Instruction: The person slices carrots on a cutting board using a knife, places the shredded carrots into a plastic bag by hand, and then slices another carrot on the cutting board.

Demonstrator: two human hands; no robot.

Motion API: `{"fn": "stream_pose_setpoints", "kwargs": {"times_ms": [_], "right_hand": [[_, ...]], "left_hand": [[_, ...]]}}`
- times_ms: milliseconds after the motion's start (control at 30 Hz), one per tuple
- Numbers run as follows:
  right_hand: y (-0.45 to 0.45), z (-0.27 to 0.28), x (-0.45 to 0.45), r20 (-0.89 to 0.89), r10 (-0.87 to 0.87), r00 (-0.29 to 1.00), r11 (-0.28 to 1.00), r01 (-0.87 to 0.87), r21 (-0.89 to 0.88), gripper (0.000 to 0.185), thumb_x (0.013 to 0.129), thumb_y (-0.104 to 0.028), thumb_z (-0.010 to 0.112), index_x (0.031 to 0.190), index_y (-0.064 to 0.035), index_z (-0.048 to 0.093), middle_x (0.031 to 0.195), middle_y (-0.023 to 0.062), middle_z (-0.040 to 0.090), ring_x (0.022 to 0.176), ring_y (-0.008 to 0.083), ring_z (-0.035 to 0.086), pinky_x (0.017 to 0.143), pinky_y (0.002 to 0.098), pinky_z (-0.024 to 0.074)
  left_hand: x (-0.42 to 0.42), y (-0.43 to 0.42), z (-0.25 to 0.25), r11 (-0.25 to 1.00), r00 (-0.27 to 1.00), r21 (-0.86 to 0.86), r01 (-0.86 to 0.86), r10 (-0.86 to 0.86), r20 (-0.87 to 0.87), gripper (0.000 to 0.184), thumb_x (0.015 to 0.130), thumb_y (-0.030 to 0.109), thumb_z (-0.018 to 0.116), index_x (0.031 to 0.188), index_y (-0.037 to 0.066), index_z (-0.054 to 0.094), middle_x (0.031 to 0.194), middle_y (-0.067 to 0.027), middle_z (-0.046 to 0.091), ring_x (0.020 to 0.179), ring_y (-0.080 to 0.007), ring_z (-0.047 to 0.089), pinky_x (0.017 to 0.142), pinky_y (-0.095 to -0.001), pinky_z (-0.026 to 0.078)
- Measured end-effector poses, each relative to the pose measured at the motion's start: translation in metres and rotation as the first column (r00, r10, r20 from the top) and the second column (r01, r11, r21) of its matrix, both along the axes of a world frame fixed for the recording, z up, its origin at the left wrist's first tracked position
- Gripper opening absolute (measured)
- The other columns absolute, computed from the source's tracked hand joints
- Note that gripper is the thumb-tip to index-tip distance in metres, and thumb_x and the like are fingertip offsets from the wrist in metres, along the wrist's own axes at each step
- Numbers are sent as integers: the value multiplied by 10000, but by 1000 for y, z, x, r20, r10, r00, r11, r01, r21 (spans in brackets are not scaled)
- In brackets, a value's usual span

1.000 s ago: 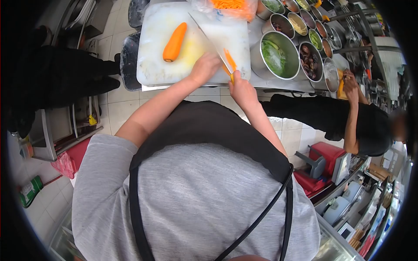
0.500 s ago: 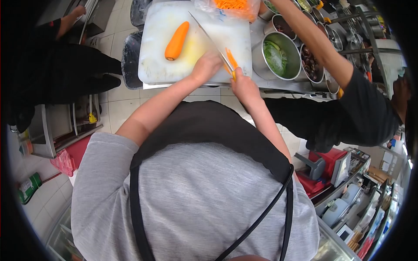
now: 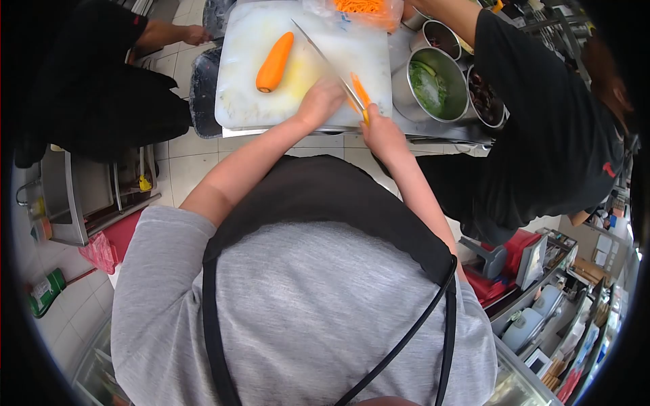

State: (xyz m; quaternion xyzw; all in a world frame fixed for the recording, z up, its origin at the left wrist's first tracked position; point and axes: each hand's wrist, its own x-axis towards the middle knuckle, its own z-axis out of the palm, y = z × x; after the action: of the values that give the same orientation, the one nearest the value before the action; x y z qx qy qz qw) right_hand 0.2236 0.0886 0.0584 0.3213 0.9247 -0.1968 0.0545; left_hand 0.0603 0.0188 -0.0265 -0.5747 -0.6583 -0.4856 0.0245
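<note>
My right hand (image 3: 384, 133) is closed round the yellow handle of a kitchen knife (image 3: 323, 54), its long blade slanting up and left across the white cutting board (image 3: 233, 108). Just left of the blade, my left hand (image 3: 322, 100) presses down on the board with curled, slightly blurred fingers; whatever lies under them is hidden. Thin carrot strips (image 3: 360, 89) lie on the blade's right side. A peeled whole carrot (image 3: 275, 63) rests on the board's left half, apart from both hands.
A clear bag of shredded carrot (image 3: 359, 7) sits at the board's far edge. Right of the board stand a metal pot of greens (image 3: 429, 84) and a pot of dark pieces (image 3: 485, 98). A co-worker in black (image 3: 542, 128) leans in close on the right; another (image 3: 101, 81) stands left.
The right co-worker has leaned further in over the pots, and the left one's arm now reaches toward the black bins. My hands and the knife have barely shifted.
</note>
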Motion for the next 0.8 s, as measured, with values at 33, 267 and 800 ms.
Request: {"fn": "stream_pose_setpoints", "kwargs": {"times_ms": [33,267,800], "right_hand": [[-2,8,3,24,-4,1000,999,5,-44,290,871,-207,534,1037,-33,371,738,270,604,724,462,590,640,544,450],[-9,-28,16,38,-60,997,997,62,-37,301,870,-213,536,1045,-35,367,760,272,604,741,459,586,649,532,452],[7,1,19,-153,-15,988,971,51,232,251,806,-169,573,1013,-83,459,804,175,626,683,391,613,597,476,489]], "left_hand": [[-1,0,-2,1000,1000,-10,3,-3,4,72,678,11,655,742,7,623,815,-84,590,806,-269,531,730,-347,465],[1,-3,2,996,1000,-85,-4,5,12,64,685,10,655,736,0,618,807,-90,583,800,-275,527,728,-351,463],[-26,-30,48,987,985,-7,-163,164,50,167,705,77,681,864,63,631,930,-86,596,885,-282,532,787,-363,440]]}}
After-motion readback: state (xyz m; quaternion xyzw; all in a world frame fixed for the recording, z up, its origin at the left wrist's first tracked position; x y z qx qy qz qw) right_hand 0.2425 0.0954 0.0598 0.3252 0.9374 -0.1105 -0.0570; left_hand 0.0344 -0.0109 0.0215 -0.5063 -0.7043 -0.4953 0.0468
